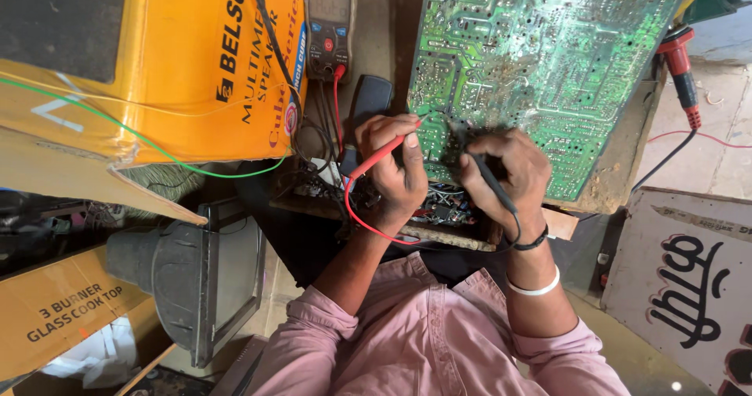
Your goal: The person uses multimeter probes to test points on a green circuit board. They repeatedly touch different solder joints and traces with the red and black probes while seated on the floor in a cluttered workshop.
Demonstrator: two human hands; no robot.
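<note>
A large green circuit board (540, 59), solder side up, lies tilted in front of me. My left hand (395, 169) grips a red test probe (384, 155) whose tip touches the board's lower left edge. My right hand (505, 173) grips a black test probe (489, 178) with its tip on the board close by. Red and black leads run from the probes to a small handheld multimeter (330, 24) lying further back on the left.
A big yellow cardboard box (180, 67) fills the upper left, with a green wire (157, 149) across it. A grey tube-type screen (196, 274) lies lower left beside another carton (63, 310). A red-handled soldering iron (681, 71) rests at right, above a lettered sign (689, 286).
</note>
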